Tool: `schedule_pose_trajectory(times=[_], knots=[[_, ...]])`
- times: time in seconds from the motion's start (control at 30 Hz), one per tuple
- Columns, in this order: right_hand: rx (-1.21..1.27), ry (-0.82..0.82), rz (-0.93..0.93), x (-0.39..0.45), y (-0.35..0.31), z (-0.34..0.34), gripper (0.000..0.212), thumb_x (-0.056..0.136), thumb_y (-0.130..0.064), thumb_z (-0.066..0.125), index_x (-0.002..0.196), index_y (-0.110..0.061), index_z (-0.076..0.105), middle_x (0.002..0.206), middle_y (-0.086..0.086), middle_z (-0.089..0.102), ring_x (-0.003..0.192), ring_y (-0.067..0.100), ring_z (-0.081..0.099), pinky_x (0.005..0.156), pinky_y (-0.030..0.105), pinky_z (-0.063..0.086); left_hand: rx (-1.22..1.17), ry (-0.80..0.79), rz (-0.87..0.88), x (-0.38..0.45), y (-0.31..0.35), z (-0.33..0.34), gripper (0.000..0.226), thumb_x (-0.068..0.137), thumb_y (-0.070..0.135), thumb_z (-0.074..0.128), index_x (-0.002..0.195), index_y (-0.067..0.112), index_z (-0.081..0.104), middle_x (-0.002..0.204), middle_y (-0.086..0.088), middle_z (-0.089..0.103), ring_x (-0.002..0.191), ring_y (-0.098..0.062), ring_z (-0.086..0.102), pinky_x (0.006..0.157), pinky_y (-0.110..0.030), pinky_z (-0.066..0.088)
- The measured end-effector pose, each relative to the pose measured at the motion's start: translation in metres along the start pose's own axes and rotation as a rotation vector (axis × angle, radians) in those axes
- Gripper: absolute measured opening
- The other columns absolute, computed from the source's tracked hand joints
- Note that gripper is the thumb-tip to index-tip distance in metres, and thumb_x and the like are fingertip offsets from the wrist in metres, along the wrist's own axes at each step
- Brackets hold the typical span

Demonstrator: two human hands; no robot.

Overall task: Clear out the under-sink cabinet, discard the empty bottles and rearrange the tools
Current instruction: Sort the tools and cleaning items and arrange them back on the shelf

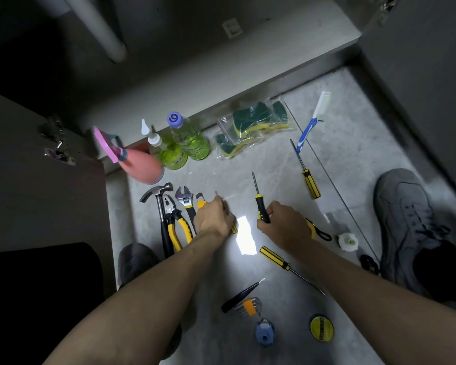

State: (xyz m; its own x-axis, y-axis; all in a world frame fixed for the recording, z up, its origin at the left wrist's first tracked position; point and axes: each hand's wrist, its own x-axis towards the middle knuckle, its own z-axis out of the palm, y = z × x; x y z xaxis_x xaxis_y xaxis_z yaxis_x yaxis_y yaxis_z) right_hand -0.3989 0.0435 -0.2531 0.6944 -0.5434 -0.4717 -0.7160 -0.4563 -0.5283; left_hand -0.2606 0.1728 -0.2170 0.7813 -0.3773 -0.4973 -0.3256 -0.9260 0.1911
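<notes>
So the right hand (279,222) is wrapped around the black-and-yellow screwdriver (259,204) by its handle, which is the spot to grab: rubbery grip, light, stiff steel shaft, nothing fragile. It lies on the floor (340,143) in the middle of the spread, long axis running away from the person, tip pointing toward the cabinet. The left hand (215,218) pinches a small yellow-handled tool (233,229), just right of the utility knife (201,201), wrench (186,202), pliers (175,219) and hammer (159,206), all lined up pointing the same way.
</notes>
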Motion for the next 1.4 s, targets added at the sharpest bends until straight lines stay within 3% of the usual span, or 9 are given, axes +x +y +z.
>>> schedule_pose_trajectory(times=[0.2, 0.33, 0.63, 0.77, 0.9, 1.1, 1.17, 1.27, 1.4], knots=[[-0.058, 0.010, -0.048, 0.002, -0.004, 0.008, 0.029, 0.083, -0.045, 0.069, 0.087, -0.019, 0.055, 0.073, -0.005, 0.059, 0.065, 0.019, 0.058, 0.054, 0.029, 0.041, -0.028, 0.019, 0.009, 0.015, -0.007, -0.004, 0.014, 0.089, 0.031, 0.065, 0.099, 0.023, 0.061, 0.103, -0.004, 0.068, 0.100, -0.030, 0.062, 0.070, -0.031, 0.044], [-0.040, -0.007, -0.080, 0.006, -0.014, 0.011, 0.031, 0.084, -0.045, 0.069, 0.092, -0.018, 0.056, 0.078, -0.003, 0.059, 0.071, 0.023, 0.059, 0.061, 0.035, 0.049, -0.036, 0.034, 0.050, 0.017, -0.011, -0.003, 0.009, 0.090, 0.029, 0.065, 0.094, 0.022, 0.059, 0.096, -0.004, 0.069, 0.096, -0.030, 0.063, 0.066, -0.030, 0.042], [-0.008, -0.025, -0.085, 0.009, -0.037, 0.026, 0.034, 0.083, -0.045, 0.072, 0.097, -0.017, 0.059, 0.087, 0.000, 0.065, 0.080, 0.026, 0.062, 0.059, 0.031, 0.036, -0.080, 0.041, -0.002, 0.017, -0.019, 0.005, 0.015, 0.087, 0.026, 0.063, 0.098, 0.017, 0.068, 0.103, -0.009, 0.067, 0.100, -0.033, 0.063, 0.075, -0.034, 0.050], [0.021, -0.047, -0.088, 0.010, -0.040, 0.032, 0.034, 0.081, -0.047, 0.071, 0.094, -0.019, 0.056, 0.085, -0.001, 0.064, 0.079, 0.028, 0.061, 0.058, 0.032, 0.035, -0.283, 0.049, -0.135, 0.020, -0.015, -0.007, 0.005, 0.079, 0.023, 0.064, 0.084, 0.025, 0.066, 0.092, 0.000, 0.071, 0.090, -0.027, 0.064, 0.069, -0.025, 0.043], [0.002, -0.076, -0.067, 0.007, -0.054, 0.043, 0.037, 0.078, -0.052, 0.070, 0.092, -0.022, 0.055, 0.086, -0.001, 0.066, 0.080, 0.029, 0.063, 0.065, 0.034, 0.049, -0.486, 0.146, -0.296, 0.021, -0.026, -0.023, 0.005, 0.082, 0.022, 0.065, 0.087, 0.021, 0.064, 0.095, 0.002, 0.071, 0.093, -0.024, 0.066, 0.080, -0.029, 0.052], [-0.020, -0.130, -0.086, 0.005, -0.078, 0.056, 0.034, 0.077, -0.054, 0.067, 0.088, -0.026, 0.051, 0.084, -0.003, 0.064, 0.085, 0.031, 0.064, 0.066, 0.034, 0.048, -0.528, 0.205, -0.466, 0.008, -0.044, -0.032, 0.011, 0.084, 0.026, 0.063, 0.077, 0.023, 0.054, 0.094, -0.003, 0.070, 0.095, -0.030, 0.064, 0.079, -0.027, 0.046], [-0.030, -0.142, -0.094, 0.005, -0.081, 0.058, 0.035, 0.076, -0.056, 0.066, 0.087, -0.027, 0.050, 0.080, -0.004, 0.060, 0.086, 0.031, 0.065, 0.065, 0.033, 0.046, -0.538, 0.206, -0.452, 0.006, -0.044, -0.031, 0.009, 0.085, 0.026, 0.063, 0.080, 0.024, 0.056, 0.095, -0.002, 0.070, 0.095, -0.029, 0.064, 0.078, -0.027, 0.046], [0.006, -0.148, -0.094, 0.005, -0.077, 0.055, 0.039, 0.075, -0.060, 0.064, 0.096, -0.027, 0.057, 0.090, -0.003, 0.068, 0.089, 0.030, 0.065, 0.072, 0.036, 0.052, -0.586, 0.200, -0.390, 0.008, -0.037, -0.032, 0.006, 0.085, 0.025, 0.065, 0.085, 0.022, 0.060, 0.096, -0.001, 0.071, 0.095, -0.027, 0.065, 0.083, -0.029, 0.050], [0.103, -0.008, -0.088, 0.012, -0.060, 0.030, 0.031, 0.086, -0.055, 0.062, 0.093, -0.025, 0.057, 0.082, -0.005, 0.064, 0.084, 0.026, 0.063, 0.066, 0.030, 0.042, -0.582, 0.121, -0.296, 0.016, -0.014, -0.030, 0.006, 0.083, 0.022, 0.067, 0.088, 0.021, 0.065, 0.091, 0.001, 0.071, 0.092, -0.024, 0.066, 0.084, -0.033, 0.054]])
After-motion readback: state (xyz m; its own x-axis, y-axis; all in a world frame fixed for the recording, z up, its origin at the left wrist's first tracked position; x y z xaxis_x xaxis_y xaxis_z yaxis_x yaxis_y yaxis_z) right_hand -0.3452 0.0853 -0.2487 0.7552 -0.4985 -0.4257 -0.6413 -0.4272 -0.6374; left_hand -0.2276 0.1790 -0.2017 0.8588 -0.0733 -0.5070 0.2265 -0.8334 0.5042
